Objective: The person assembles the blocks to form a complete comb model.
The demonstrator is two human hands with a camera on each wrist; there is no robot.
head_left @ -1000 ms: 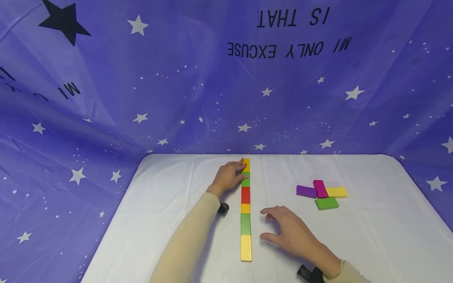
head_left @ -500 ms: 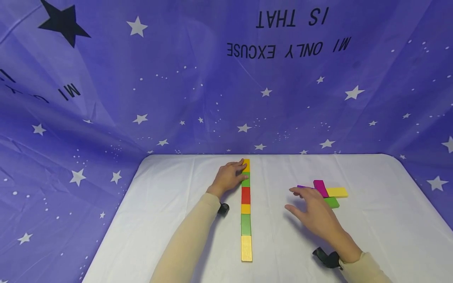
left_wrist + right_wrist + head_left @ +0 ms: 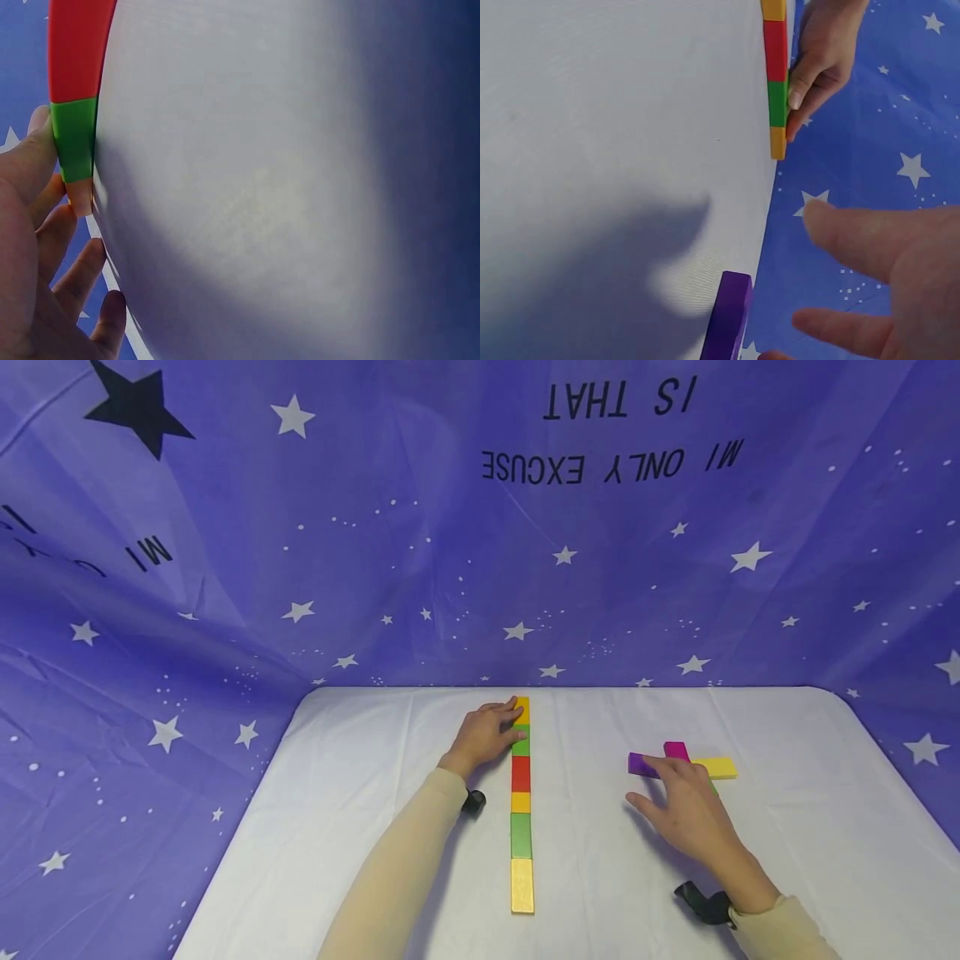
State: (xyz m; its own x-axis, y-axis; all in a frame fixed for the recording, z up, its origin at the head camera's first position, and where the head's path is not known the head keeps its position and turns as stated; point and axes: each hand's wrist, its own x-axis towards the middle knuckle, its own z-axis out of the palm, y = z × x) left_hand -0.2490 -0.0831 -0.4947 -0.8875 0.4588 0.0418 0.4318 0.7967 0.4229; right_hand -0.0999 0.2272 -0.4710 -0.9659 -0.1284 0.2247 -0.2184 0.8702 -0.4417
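Note:
A straight row of coloured blocks runs away from me: a pale yellow block [image 3: 522, 886] nearest, then a green block, a small orange one, a red block [image 3: 521, 773], a second green block [image 3: 73, 139] and an orange-yellow block [image 3: 524, 713] at the far end. Against that far end rests my left hand [image 3: 478, 737], its thumb at the green block and its fingers by the orange-yellow one. My right hand [image 3: 690, 810] hovers with spread fingers over a loose cluster, its fingertips near a purple block [image 3: 729, 315]. It holds nothing. Part of the cluster is hidden beneath it.
Beside the purple block lie a magenta block [image 3: 676, 750], a yellow block [image 3: 720, 768] and a mostly covered green block. All lie on a white tabletop [image 3: 360, 752]. A purple star-patterned cloth [image 3: 450, 568] rises behind the table's far edge.
My right hand has moved right, away from the row, to above the loose blocks. The left hand and the row have stayed where they were.

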